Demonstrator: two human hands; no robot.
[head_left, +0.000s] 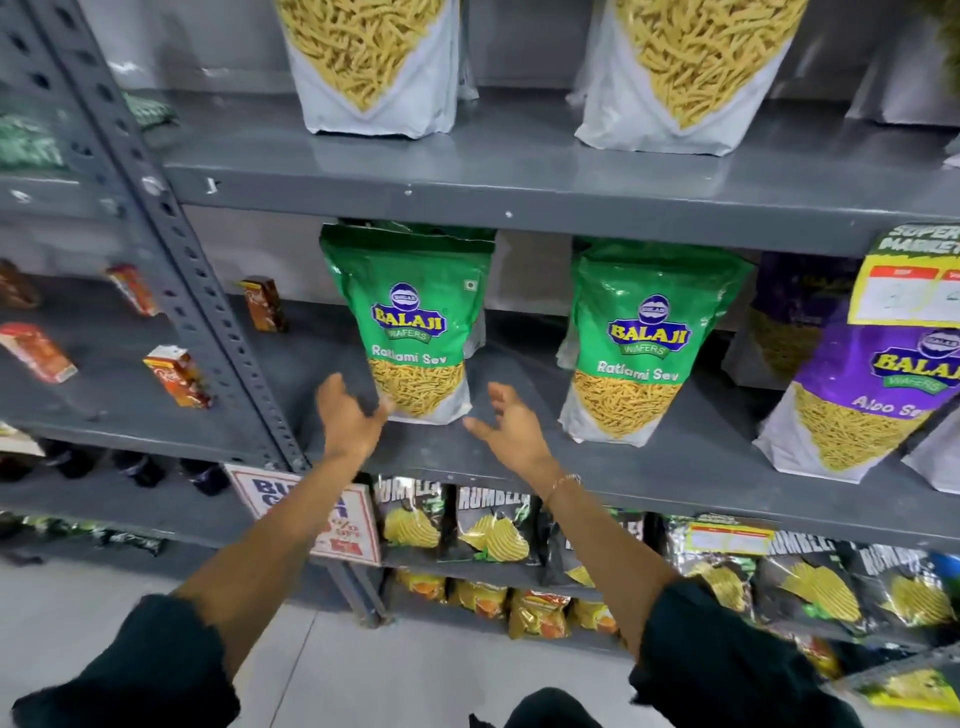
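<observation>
Left hand (348, 415) and right hand (511, 426), fingers spread and empty, flank the green pouch (415, 332) near the shelf edge (727, 506).

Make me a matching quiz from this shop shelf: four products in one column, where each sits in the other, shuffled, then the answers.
1 left green Ratlami Sev pouch
2 purple Aloo Sev pouch
3 black chip bags
4 white-based sev pouches

A one level up
B between left hand and right hand
C one level down
D far right, same level

Pairs: 1-B, 2-D, 3-C, 4-A
</observation>
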